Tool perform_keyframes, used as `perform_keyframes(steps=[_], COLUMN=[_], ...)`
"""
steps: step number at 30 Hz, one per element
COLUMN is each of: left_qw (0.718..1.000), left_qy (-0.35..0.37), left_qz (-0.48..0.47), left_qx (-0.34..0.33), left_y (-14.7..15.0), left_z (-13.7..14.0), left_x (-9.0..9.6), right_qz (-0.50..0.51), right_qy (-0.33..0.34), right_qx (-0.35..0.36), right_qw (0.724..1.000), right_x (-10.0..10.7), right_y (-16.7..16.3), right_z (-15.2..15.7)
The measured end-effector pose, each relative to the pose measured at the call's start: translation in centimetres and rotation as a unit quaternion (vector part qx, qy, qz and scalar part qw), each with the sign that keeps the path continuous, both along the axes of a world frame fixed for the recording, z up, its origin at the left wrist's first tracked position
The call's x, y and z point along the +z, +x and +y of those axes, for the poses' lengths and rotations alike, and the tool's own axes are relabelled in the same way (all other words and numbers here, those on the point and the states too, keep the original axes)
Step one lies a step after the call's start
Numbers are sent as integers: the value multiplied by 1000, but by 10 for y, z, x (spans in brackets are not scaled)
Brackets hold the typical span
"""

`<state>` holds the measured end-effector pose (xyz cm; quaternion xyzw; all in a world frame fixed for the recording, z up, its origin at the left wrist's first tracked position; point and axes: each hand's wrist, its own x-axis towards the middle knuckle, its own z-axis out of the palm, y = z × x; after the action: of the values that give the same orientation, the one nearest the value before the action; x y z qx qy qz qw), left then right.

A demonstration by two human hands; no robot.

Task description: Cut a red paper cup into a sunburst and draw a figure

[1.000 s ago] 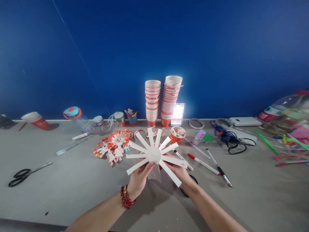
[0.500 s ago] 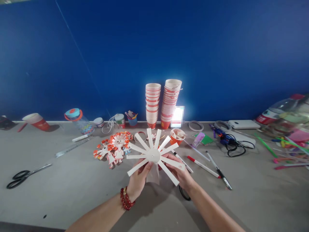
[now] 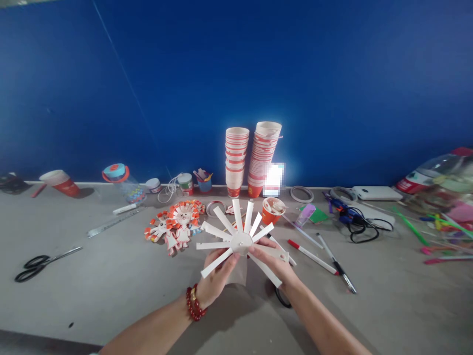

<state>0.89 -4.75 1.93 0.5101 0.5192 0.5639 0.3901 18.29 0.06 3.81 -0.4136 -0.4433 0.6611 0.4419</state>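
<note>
Between my hands is a white paper cup cut into strips (image 3: 241, 242), its round base facing up and the strips fanned out like rays. My left hand (image 3: 217, 277) grips it from the left, thumb by the edge of the base. From the right, my right hand (image 3: 275, 261) holds it too, thumb on the base and fingers partly hidden behind the strips. A white paper piece (image 3: 237, 273) hangs below the base. Just beyond, to the left, lie several orange-and-white paper figures (image 3: 183, 222). An orange cup with paper scraps (image 3: 274, 210) stands behind the strips.
Two tall stacks of paper cups (image 3: 237, 162) stand against the blue wall. Scissors (image 3: 37, 266) lie at left, near a ruler (image 3: 111, 223). On the right are a red marker (image 3: 314, 257), a black pen (image 3: 340, 268), a blue glue gun (image 3: 343, 212) and colourful strips (image 3: 451, 231).
My right thumb has come onto the cup's base. The cut cup has tilted and shifted slightly right and down in view, and the whole scene has slid a little right.
</note>
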Motion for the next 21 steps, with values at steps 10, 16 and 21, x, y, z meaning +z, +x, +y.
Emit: perform_keyframes(steps=[10, 16, 21], left_qw=[995, 995, 982], left_qy=[-8, -27, -7], left_qz=[-71, -89, -185], left_qx=[-68, -35, -48], left_y=[2, 1, 0], left_z=[4, 3, 7], left_x=[10, 4, -6], right_qz=[20, 33, 19], right_qy=[-56, -76, -52], right_qx=[-47, -77, -83], right_qw=[997, 994, 995], right_x=[-4, -5, -10], right_y=[-3, 0, 2], right_z=[-4, -3, 1])
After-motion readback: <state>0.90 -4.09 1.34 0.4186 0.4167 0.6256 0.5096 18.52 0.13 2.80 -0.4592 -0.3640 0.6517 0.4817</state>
